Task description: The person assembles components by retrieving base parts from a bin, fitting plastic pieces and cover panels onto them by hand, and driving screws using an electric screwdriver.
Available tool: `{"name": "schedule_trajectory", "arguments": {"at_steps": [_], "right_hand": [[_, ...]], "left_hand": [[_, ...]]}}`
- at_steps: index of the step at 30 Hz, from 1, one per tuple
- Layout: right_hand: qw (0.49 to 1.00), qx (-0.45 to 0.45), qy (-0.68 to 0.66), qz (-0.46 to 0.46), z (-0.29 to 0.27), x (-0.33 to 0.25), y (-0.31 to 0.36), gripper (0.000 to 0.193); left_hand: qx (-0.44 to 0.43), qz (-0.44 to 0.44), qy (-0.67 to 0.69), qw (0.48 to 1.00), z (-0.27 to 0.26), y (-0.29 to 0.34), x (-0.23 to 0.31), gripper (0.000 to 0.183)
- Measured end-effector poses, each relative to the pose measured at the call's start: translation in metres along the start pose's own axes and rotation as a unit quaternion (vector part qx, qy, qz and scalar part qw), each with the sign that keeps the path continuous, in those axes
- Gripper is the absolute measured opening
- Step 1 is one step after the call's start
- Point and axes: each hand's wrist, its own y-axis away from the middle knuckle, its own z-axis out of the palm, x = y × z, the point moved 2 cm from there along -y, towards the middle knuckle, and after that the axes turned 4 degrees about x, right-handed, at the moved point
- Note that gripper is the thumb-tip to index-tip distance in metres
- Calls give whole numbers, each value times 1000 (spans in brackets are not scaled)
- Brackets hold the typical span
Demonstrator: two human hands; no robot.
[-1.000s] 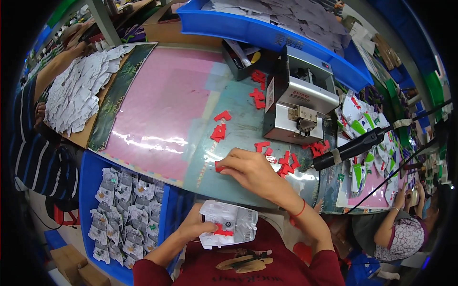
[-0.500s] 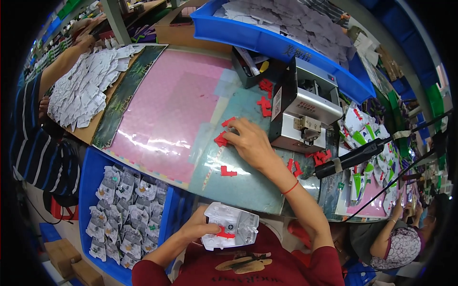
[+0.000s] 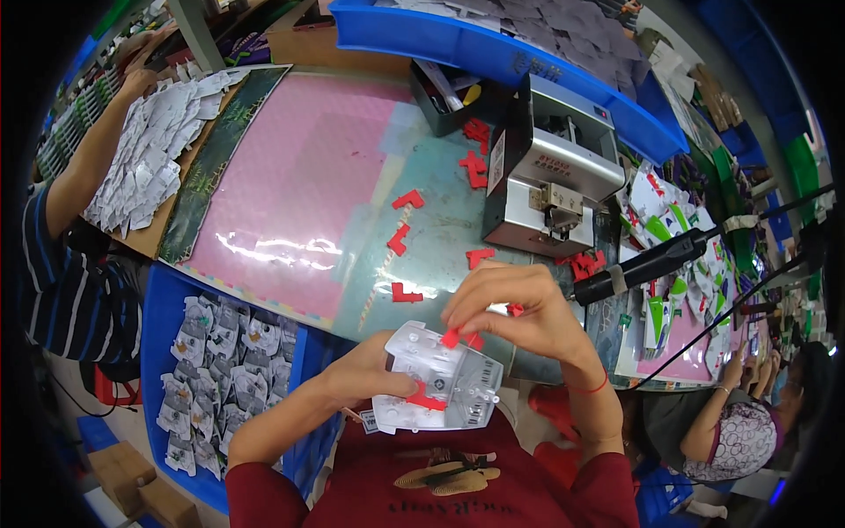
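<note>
My left hand (image 3: 365,374) grips a white and clear plastic housing (image 3: 453,380) in front of my chest, its thumb resting beside a red L-shaped piece (image 3: 426,398) that lies in the housing. Between the thumb and fingers of my right hand (image 3: 524,308) is another red L-shaped piece (image 3: 456,337), at the housing's far edge. Whether this piece touches the housing is unclear. On the green mat, loose red pieces lie beyond the housing: one (image 3: 406,292) close by, a second (image 3: 398,239) and a third (image 3: 408,200) farther off, and one (image 3: 480,257) beyond my right hand.
A silver and black machine (image 3: 563,167) stands at the right, with more red pieces around it. A black electric screwdriver (image 3: 642,266) juts in from the right. Left of me is a blue bin (image 3: 310,374) of housings; a blue tray (image 3: 422,31) runs behind. Co-workers sit on both sides.
My right hand has come back from the mat to the housing with a red piece in its fingers. The housing has risen slightly and shifted right in my left hand.
</note>
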Motion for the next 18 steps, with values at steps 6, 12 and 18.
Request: {"name": "schedule_trajectory", "arguments": {"at_steps": [6, 12, 18], "right_hand": [[991, -109, 44, -62, 14, -13, 13, 13], [992, -124, 27, -28, 14, -13, 19, 10], [995, -96, 8, -23, 10, -13, 23, 9]], "left_hand": [[-31, -41, -8, 999, 17, -8, 0, 37], [-31, -57, -16, 998, 28, -11, 3, 28], [-27, -40, -26, 998, 33, -10, 10, 28]]}}
